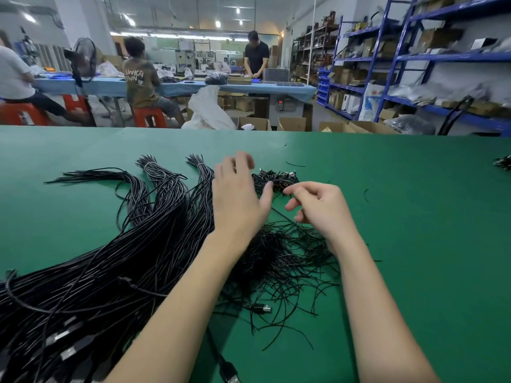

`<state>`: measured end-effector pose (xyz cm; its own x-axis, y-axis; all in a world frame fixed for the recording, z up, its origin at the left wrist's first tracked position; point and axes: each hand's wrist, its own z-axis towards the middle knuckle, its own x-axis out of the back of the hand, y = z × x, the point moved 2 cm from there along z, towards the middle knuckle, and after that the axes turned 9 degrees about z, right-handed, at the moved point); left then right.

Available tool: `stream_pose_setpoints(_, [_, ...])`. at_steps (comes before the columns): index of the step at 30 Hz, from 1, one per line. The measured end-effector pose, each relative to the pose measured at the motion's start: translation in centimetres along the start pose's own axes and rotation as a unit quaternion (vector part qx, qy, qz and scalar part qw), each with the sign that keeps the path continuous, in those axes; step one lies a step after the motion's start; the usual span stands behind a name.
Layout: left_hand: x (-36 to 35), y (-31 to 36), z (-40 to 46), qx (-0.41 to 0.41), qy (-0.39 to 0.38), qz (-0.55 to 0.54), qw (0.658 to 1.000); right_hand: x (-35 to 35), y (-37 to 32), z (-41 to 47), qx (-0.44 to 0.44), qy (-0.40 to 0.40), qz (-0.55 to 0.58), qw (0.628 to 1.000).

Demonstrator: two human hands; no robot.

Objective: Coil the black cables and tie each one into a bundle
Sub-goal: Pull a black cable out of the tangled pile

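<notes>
Beside both hands, loose ties crowd black cables.

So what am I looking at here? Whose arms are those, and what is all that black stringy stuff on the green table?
The picture comes from a camera worn on a person's head, so you see their own two arms reaching out in front, as if you were them. There is no robot here. The left hand is open, fingers spread above the green table. The right hand has its fingers curled; it may be pinching a thin tie, but that is too small to tell. The black stuff is long cables lying in a big heap on the left, some with plugs on the ends. Under the hands lies a pile of short thin ties, and just beyond the fingers is a small heap of finished bundles. Far behind, other people work at a blue table.
</notes>
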<state>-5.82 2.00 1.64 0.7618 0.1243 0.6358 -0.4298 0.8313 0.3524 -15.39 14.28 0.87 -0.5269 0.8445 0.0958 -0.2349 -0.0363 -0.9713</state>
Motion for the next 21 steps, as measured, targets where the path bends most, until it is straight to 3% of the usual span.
stream_pose_setpoints(1, [-0.1,-0.3,0.3,0.022,-0.029,-0.01,0.999,-0.2,0.2,0.0,-0.007,0.0,0.026,1.0])
stream_pose_setpoints(3, [-0.4,-1.1,0.5,0.085,-0.185,-0.103,0.974,-0.3,0.3,0.0,-0.016,0.008,0.075,0.997])
stream_pose_setpoints(5, [-0.6,-1.0,0.1,0.147,-0.368,-0.272,0.877,-0.5,0.3,-0.1,-0.018,-0.035,0.09,0.995])
stream_pose_setpoints(6, [-0.8,-0.9,-0.1,0.171,-0.413,-0.355,0.821,-0.6,0.4,-0.2,-0.021,-0.082,0.097,0.992])
stream_pose_setpoints(8, [-1.4,-0.7,0.0,0.226,-0.392,-0.494,0.743,-0.8,0.7,-0.7,-0.035,-0.187,0.109,0.976])
stream_pose_setpoints(11, [-1.5,-1.5,0.7,0.304,-0.263,-0.634,0.661,-0.4,1.2,-1.3,-0.064,-0.29,0.097,0.95])
stream_pose_setpoints(13, [-1.2,-2.1,1.0,0.301,-0.235,-0.684,0.621,-0.2,1.4,-1.6,-0.076,-0.328,0.076,0.939])
stream_pose_setpoints(18, [-0.5,-1.2,0.7,0.213,-0.309,-0.702,0.606,-1.1,1.8,-1.8,-0.084,-0.337,0.042,0.937])
stream_pose_setpoints(21, [-0.3,-0.7,0.7,0.175,-0.31,-0.706,0.612,-1.2,1.9,-2.0,-0.089,-0.36,0.016,0.928])
